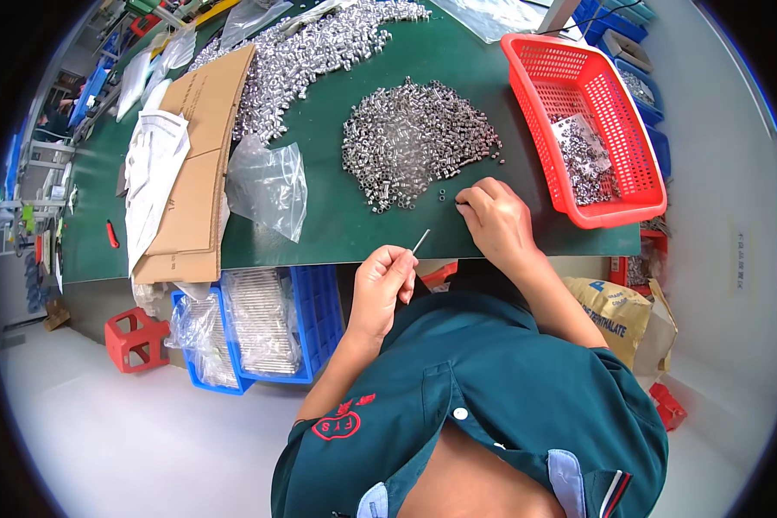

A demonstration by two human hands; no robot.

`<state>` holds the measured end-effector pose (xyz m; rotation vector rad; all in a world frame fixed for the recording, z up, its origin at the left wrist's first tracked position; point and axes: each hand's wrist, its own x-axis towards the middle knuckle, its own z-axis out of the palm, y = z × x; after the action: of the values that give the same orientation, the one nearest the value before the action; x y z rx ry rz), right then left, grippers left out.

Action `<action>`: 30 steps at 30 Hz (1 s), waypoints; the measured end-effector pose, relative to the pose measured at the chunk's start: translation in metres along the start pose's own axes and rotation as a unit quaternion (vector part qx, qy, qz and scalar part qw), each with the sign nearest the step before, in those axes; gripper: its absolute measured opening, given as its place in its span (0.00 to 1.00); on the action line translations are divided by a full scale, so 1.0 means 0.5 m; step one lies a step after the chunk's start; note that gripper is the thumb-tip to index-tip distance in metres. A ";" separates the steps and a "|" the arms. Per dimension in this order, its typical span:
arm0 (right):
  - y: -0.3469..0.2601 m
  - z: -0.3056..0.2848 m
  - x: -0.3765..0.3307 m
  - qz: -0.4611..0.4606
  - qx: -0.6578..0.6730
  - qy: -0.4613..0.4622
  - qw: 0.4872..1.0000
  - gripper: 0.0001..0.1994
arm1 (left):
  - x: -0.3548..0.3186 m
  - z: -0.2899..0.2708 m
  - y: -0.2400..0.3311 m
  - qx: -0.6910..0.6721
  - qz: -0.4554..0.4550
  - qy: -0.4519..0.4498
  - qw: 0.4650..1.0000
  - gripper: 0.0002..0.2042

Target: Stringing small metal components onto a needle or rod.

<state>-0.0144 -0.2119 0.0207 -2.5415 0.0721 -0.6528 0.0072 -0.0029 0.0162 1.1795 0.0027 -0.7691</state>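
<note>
My left hand [383, 287] is closed around a thin metal rod [421, 241], whose tip sticks up past the thumb, just beyond the table's near edge. On the green table [319, 229] rests my right hand [497, 221], fingers curled down and pressed together at the surface. Whatever the right fingertips pinch is hidden or too small to name. Beside them lie a couple of loose small metal rings [442, 195]. Just past that hand is a broad heap of small, shiny metal rings [410, 142].
A red perforated basket [565, 186] with small metal parts stands at the right. Cardboard [200, 164], papers [155, 147] and a clear plastic bag [269, 186] lie left. Another heap of metal parts [319, 52] spreads behind. Blue crates [319, 311] with bagged rods sit below the edge.
</note>
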 end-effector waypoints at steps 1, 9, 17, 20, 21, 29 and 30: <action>0.001 0.000 -0.001 0.000 0.000 0.000 1.000 0.06 | 0.000 0.000 0.000 -0.002 -0.001 0.000 1.000 0.08; -0.031 -0.023 -0.005 0.215 0.317 -0.134 0.914 0.03 | 0.000 0.001 -0.001 0.002 0.000 -0.007 1.000 0.08; -0.047 -0.017 -0.016 0.293 0.497 -0.215 0.788 0.04 | -0.003 0.006 0.001 0.006 -0.001 -0.013 1.000 0.08; -0.047 -0.016 -0.019 0.290 0.508 -0.207 0.784 0.05 | -0.004 0.005 -0.001 0.007 0.003 -0.014 1.000 0.08; -0.049 -0.017 -0.018 0.298 0.511 -0.203 0.780 0.05 | -0.004 0.005 -0.001 0.009 0.004 -0.014 1.000 0.08; -0.066 -0.027 -0.023 0.220 0.418 -0.178 0.863 0.05 | -0.009 0.003 -0.002 0.020 -0.005 -0.024 0.999 0.09; -0.066 -0.029 -0.023 0.170 0.380 -0.159 0.895 0.05 | -0.011 0.002 -0.002 0.013 -0.013 -0.034 0.999 0.09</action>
<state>-0.0339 -0.1879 0.0429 -1.7732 0.1167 -0.0747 0.0024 -0.0009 0.0178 1.1782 -0.0492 -0.8342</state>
